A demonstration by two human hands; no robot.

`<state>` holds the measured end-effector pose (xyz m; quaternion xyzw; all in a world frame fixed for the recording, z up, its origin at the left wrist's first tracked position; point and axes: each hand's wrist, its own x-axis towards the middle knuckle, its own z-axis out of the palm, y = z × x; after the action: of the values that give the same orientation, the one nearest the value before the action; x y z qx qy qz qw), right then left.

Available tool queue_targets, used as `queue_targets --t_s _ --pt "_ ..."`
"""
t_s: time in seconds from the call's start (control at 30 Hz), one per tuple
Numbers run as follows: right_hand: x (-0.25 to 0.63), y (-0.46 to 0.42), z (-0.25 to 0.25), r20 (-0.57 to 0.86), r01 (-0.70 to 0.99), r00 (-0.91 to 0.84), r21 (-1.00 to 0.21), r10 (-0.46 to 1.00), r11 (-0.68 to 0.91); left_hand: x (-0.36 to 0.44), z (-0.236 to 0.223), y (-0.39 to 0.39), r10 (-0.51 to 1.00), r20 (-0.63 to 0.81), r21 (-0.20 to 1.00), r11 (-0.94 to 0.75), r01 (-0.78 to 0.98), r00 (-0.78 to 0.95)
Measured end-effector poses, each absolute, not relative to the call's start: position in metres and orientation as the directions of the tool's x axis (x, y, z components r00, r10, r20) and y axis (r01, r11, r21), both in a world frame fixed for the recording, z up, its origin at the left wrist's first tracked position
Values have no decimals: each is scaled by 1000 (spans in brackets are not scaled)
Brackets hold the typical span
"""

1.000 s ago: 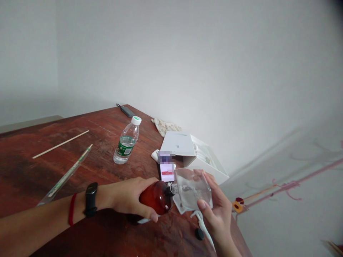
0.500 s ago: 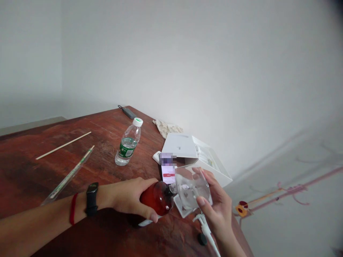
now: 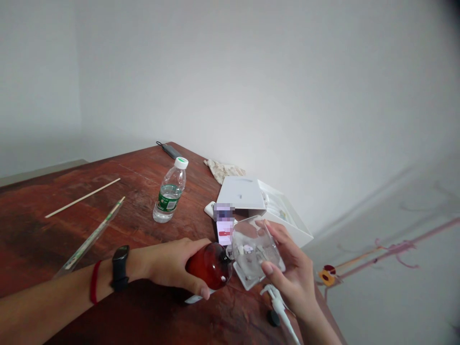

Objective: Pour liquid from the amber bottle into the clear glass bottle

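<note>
My left hand is wrapped around an amber bottle with a dark neck. The bottle is tilted, its neck pointing right. Thumb and fingers of my right hand grip a clear, square-rimmed container, also tilted, with its wall beside the bottle's mouth. Whether the two touch, or whether liquid is passing, I cannot tell. Under my right hand lies a white pump head with a long stem, and a small black cap is close by.
A phone with a lit screen lies behind the bottle, near an open white box and a cloth. A water bottle stands left of these. Farther left are a thin stick and a wrapped stick on the wooden table.
The clear container has turned and tipped slightly in my right hand, shifting a little left. My left hand keeps the amber bottle almost in place. The view has shifted slightly.
</note>
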<state>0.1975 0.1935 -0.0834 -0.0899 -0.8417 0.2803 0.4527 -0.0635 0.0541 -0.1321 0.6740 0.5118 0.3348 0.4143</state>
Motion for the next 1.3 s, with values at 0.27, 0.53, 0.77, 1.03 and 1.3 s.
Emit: queue_targets --t_s 0.27,0.53,0.77,1.03,1.3 --pt "200 194 -80 702 -91 -610 -523 368 847 -64 -134 55 960 59 897 -171 407 273" --pt "197 196 -74 674 -60 -644 -517 363 854 -65 -133 55 962 49 899 -159 407 268" --pt "191 197 -67 665 -92 -676 -505 319 858 -68 -130 54 963 39 888 -155 433 265" --pt "190 197 -66 646 -75 -698 -495 309 866 -71 -133 56 958 58 883 -181 433 282" --pt "185 197 -60 622 -63 -723 -493 301 868 -75 -138 58 951 41 906 -165 390 307"
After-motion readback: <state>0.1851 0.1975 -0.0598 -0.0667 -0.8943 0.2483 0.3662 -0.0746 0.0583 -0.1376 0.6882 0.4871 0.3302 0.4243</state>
